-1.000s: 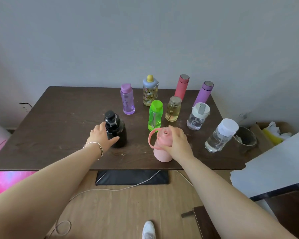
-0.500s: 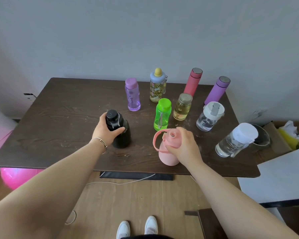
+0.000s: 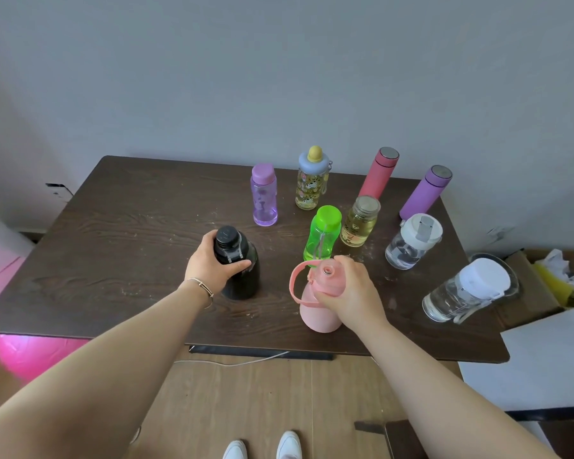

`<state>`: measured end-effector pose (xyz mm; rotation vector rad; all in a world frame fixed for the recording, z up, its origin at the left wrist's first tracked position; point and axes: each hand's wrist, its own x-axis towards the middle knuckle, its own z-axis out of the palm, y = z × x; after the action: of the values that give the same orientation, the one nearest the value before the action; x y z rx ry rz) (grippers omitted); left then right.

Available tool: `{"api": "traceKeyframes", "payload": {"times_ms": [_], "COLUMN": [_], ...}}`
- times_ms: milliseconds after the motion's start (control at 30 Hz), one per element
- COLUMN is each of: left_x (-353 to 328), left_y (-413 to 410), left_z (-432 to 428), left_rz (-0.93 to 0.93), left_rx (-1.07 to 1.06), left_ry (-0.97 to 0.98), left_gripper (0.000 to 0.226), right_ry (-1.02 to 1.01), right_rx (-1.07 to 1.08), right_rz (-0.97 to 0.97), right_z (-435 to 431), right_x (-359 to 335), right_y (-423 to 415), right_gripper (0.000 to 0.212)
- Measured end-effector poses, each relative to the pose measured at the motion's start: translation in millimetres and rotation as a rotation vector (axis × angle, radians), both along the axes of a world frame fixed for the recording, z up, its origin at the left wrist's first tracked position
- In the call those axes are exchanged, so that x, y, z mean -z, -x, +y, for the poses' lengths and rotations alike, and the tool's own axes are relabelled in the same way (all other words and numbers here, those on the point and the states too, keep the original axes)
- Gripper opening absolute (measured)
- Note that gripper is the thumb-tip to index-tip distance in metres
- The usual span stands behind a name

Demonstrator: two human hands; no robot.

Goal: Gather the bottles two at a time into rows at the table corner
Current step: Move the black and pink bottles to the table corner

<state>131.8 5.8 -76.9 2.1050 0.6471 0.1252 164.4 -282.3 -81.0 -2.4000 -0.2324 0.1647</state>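
My left hand (image 3: 207, 266) grips the neck of a black bottle (image 3: 241, 276) standing mid-table. My right hand (image 3: 352, 293) holds the top of a pink bottle (image 3: 317, 313) with a loop handle near the front edge. Behind them stand a green bottle (image 3: 322, 233), a clear purple bottle (image 3: 264, 197), a cartoon-print bottle with a yellow knob (image 3: 310, 183), a yellowish glass jar bottle (image 3: 360, 221), a red flask (image 3: 378, 173) and a purple flask (image 3: 426, 192). Two clear bottles with white lids stand at the right, one (image 3: 411, 243) further back and one (image 3: 461, 293) nearer.
The dark wooden table (image 3: 130, 246) has bare surface on its left half. A glass bowl (image 3: 511, 276) sits at the right edge. A cardboard box (image 3: 544, 286) with bags, a white board (image 3: 550, 356) and a pink ball (image 3: 24, 356) lie around the table.
My left hand has closed round the black bottle's neck, after resting beside it. The view has shifted closer and tilted down; both bottles stand about where they were.
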Motion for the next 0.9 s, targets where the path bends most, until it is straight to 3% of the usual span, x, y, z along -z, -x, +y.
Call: {"api": "traceKeyframes", "payload": {"times_ms": [400, 667, 900], "left_x": [-23, -40, -42], "left_y": [15, 15, -11], "left_z": [49, 162, 289], "left_rz": [-0.109, -0.154, -0.144], "left_rx": [-0.215, -0.268, -0.149], "left_ry": [0.005, 0.011, 0.006], "left_gripper": [0.085, 0.086, 0.084], "right_ry": [-0.085, -0.117, -0.165], "right_rx": [-0.172, -0.180, -0.003], "right_rz": [-0.030, -0.067, -0.060], "right_z": [98, 214, 329], "right_x": [-17, -33, -42], "right_y": [-20, -42, -53], "right_gripper": [0.080, 0.080, 0.078]}}
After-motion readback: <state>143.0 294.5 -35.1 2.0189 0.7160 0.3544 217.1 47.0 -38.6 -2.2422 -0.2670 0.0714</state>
